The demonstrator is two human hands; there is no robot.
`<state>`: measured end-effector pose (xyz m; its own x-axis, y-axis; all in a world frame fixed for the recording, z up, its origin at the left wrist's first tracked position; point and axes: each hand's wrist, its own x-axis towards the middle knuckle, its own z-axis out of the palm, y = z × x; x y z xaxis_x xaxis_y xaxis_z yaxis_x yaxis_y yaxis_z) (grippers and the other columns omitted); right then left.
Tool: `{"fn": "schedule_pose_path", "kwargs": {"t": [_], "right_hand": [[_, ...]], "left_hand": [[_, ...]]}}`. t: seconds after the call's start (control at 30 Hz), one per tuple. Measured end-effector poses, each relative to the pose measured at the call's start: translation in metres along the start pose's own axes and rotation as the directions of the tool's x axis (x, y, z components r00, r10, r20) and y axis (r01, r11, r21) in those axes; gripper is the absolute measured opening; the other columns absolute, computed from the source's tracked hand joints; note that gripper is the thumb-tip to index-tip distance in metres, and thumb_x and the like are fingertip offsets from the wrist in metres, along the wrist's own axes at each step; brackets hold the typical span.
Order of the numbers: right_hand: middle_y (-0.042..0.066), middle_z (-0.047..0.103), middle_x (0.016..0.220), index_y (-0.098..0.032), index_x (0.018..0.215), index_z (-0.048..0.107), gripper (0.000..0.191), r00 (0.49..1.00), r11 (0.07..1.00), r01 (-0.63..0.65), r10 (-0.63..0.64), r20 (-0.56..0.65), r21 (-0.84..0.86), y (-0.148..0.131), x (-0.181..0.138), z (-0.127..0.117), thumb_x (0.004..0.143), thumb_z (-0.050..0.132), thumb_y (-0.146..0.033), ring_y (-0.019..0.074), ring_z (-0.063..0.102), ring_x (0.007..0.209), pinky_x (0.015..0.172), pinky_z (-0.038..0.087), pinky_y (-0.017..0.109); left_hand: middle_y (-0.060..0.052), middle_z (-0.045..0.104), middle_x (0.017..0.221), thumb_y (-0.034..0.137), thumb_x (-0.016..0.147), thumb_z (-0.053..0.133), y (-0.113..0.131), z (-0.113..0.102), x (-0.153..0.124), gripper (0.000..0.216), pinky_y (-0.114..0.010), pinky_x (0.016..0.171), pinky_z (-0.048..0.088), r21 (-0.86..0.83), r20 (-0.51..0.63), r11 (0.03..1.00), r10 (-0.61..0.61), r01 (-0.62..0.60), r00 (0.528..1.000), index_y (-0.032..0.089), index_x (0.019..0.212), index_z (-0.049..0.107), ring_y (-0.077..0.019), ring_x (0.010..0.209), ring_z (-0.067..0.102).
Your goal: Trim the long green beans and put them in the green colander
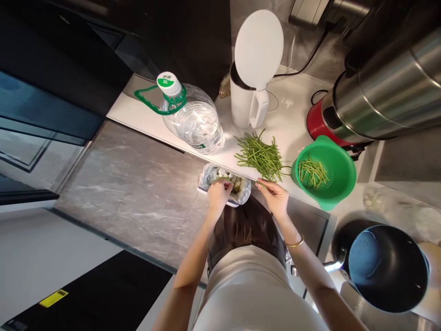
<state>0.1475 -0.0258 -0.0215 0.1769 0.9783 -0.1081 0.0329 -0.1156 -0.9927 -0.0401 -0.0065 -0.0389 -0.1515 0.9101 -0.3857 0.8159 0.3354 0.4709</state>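
My left hand (219,193) is closed in a pinch above a lined trash bin (203,177) at the counter's front edge. A bit of green shows at its fingertips, too small to make out. Beside the bin, my right hand (274,196) pinches a short green stem (262,185) between thumb and fingers. A loose pile of thin green stems (259,155) lies on the counter just beyond my right hand. Cut green stems (313,172) rest inside a green colander (339,172) to the right of the pile.
A large water bottle (195,122) with a green handle stands left of a white kettle (243,103), whose lid is up. At right are a red and steel appliance (319,120) and a dark pot (392,271) with a handle. Wet-looking scraps lie in the bin.
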Motion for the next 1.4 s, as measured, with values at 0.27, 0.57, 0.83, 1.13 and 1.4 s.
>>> {"fn": "schedule_pose_path", "kwargs": {"t": [0.27,0.57,0.83,1.13,1.4], "right_hand": [[0.003,0.071,0.101,-0.025,0.097,0.07,0.021,0.941,0.879,0.33,-0.276,0.195,-0.345,0.01,0.001,-0.001,0.082,0.058,-0.018,0.0181,0.067,0.094,0.09,0.053,0.033],[0.005,0.07,0.105,-0.025,0.105,0.068,0.027,0.888,0.76,0.456,-0.349,0.301,-0.464,0.015,0.0,-0.001,0.087,0.051,-0.016,0.0173,0.066,0.097,0.092,0.053,0.033],[0.003,0.072,0.097,-0.025,0.095,0.071,0.018,0.945,0.912,0.289,-0.223,0.239,-0.292,0.008,-0.002,0.004,0.081,0.06,-0.02,0.018,0.068,0.089,0.085,0.056,0.032],[0.003,0.073,0.085,-0.02,0.08,0.065,0.015,0.989,0.968,-0.151,0.149,0.025,0.2,-0.003,0.003,-0.01,0.071,0.072,-0.03,0.0153,0.069,0.066,0.066,0.059,0.03],[0.004,0.073,0.087,-0.021,0.085,0.057,0.019,0.984,0.971,-0.178,0.173,0.044,0.157,-0.01,0.004,-0.016,0.074,0.069,-0.033,0.0184,0.071,0.074,0.066,0.059,0.03]], "left_hand": [[-0.004,0.073,0.086,0.031,0.08,0.057,0.031,-0.019,-0.033,0.022,-0.022,0.062,0.048,-0.505,0.046,0.841,0.25,-0.193,0.967,0.018,0.091,0.071,-0.0136,0.066,0.063],[-0.004,0.072,0.076,0.032,0.078,0.057,0.035,-0.008,-0.035,0.022,-0.02,0.06,0.048,-0.587,0.112,0.801,0.223,-0.116,0.968,0.015,0.083,0.071,-0.0139,0.064,0.064],[-0.002,0.067,0.066,0.032,0.076,0.057,0.023,-0.004,-0.019,0.022,-0.019,0.053,0.044,-0.63,0.129,0.77,0.224,-0.094,0.966,0.012,0.078,0.068,-0.0112,0.055,0.058],[-0.01,0.071,0.086,0.018,0.079,0.049,-0.05,0.044,0.044,0.02,-0.026,0.079,0.045,-0.064,0.048,0.995,-0.07,0.073,0.996,0.013,0.081,0.069,-0.0214,0.083,0.065],[-0.012,0.066,0.105,0.01,0.079,0.048,-0.055,0.06,0.044,0.029,-0.029,0.089,0.041,0.036,0.007,0.999,-0.019,0.019,1.0,0.013,0.104,0.061,-0.0217,0.101,0.058]]}}
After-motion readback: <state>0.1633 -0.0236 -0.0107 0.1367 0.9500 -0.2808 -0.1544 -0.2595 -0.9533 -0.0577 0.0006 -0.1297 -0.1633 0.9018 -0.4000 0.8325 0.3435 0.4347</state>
